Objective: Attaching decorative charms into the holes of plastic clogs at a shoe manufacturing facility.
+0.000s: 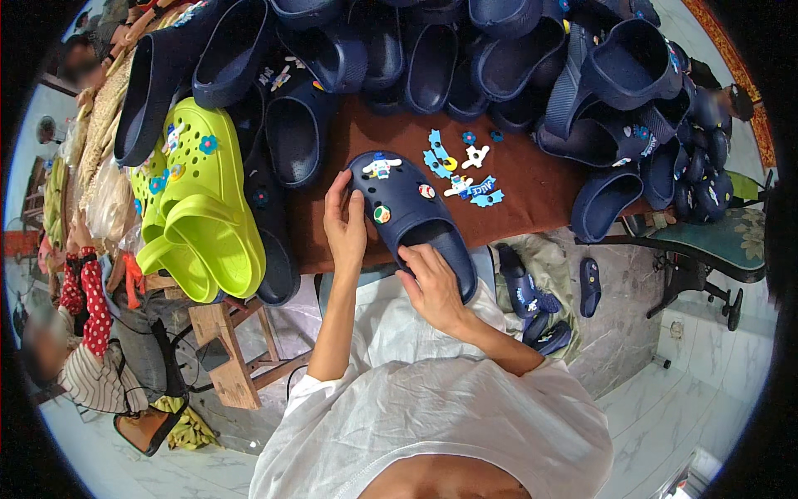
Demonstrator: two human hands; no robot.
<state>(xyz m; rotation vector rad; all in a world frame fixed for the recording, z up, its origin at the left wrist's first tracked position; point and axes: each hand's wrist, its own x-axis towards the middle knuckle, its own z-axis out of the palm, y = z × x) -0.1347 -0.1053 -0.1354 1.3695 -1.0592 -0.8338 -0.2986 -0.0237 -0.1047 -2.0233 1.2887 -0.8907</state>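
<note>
A navy clog (407, 193) lies tilted at the near edge of the brown-covered table, its toe pointing away from me. A white character charm, a round green one and a red-and-white one sit on its top. My left hand (344, 226) grips the clog's left side near the toe, fingers along the edge. At the foot opening, my right hand (432, 287) holds the rim, with some fingertips hidden inside. Right of the toe lie several loose charms: blue strips (435, 154), a white figure (475, 156), a lettered blue piece (475, 187) and small blue flowers (469, 137).
Many navy clogs (432, 66) are heaped along the table's far side and right. Lime-green clogs (212, 200) with charms stand at the left. A wooden stool (223, 358) is below them. More clogs (524, 291) lie under the table; another person (96, 366) is at far left.
</note>
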